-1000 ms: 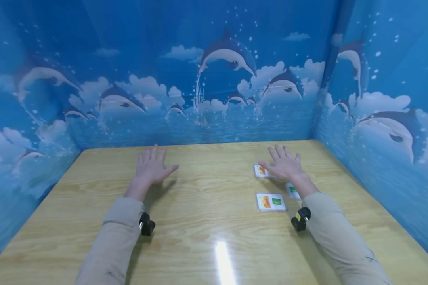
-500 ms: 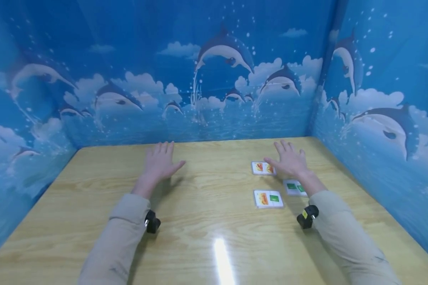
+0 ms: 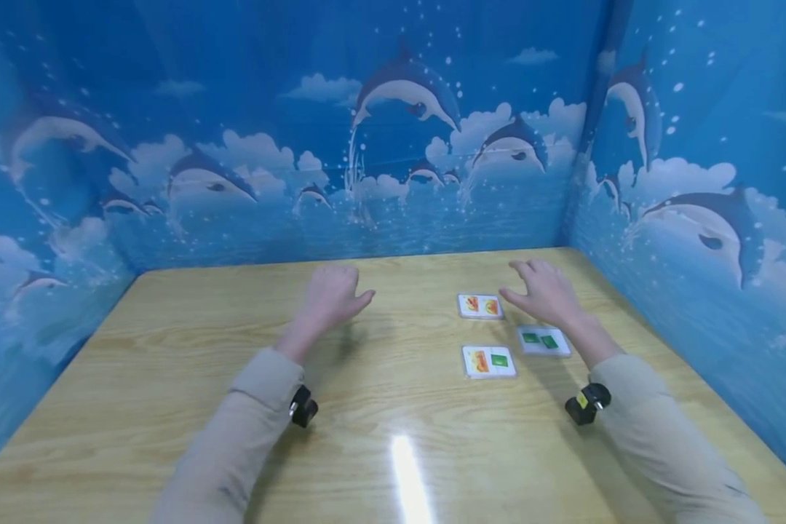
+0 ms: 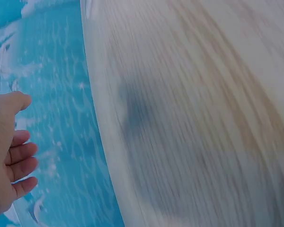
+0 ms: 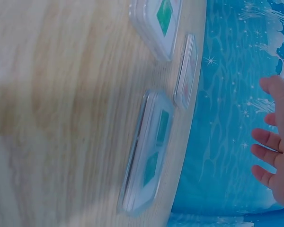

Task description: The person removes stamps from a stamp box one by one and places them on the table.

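Note:
My left hand hovers over the table left of centre, thumb out toward the right and fingers bent loosely, with nothing in it. In the left wrist view its fingertips point away from the palm. My right hand hangs above the table near three flat clear cases, fingers relaxed and holding nothing. The nearest case bears an orange picture and a green one. Behind it lies a case with two orange pictures. A case with two green pictures lies just below the right hand and wrist.
The wood-grain table reaches back to a blue dolphin-print curtain, which also runs along both sides. A bright light reflection streaks the table's front middle. Each wrist wears a small black camera.
Both hands have shifted to the right, the left one further. Their spread fingers have bent and relaxed. The right hand has uncovered the cases behind and beneath it.

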The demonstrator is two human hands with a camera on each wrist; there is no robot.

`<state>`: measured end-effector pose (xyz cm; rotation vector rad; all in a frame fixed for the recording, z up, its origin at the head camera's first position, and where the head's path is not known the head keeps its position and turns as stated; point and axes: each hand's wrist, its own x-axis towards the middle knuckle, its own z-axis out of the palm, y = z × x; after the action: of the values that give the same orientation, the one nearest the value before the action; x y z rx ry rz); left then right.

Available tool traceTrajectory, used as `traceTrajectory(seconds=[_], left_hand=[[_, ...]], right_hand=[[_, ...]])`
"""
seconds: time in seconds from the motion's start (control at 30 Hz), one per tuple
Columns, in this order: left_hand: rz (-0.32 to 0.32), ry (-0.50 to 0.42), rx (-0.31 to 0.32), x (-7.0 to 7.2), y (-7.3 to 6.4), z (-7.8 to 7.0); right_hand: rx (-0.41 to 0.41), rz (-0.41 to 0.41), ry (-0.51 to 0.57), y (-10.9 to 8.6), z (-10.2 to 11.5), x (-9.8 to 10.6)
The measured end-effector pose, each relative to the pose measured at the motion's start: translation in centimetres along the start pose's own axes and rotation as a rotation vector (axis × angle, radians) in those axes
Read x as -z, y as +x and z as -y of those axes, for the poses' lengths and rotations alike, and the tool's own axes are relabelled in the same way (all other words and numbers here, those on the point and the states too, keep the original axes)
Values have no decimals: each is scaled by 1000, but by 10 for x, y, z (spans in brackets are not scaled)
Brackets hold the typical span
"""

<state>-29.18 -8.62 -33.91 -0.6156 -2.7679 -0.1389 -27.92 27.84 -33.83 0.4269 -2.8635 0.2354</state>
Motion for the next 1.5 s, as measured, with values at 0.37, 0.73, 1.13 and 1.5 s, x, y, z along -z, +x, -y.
traceTrajectory(seconds=[0.37, 0.73, 1.13, 1.5], left_hand=[[93, 67, -93, -5, 6, -48], [204, 42, -159, -17, -2, -97], [230, 24, -211, -28, -10, -135], [314, 43, -262, -46, -12, -153]], right_hand=[[127, 26, -16, -20, -3, 1], [244, 45, -66, -40, 3, -2], [304, 61, -115, -50, 10, -8], [363, 151, -117, -58, 27, -19]])
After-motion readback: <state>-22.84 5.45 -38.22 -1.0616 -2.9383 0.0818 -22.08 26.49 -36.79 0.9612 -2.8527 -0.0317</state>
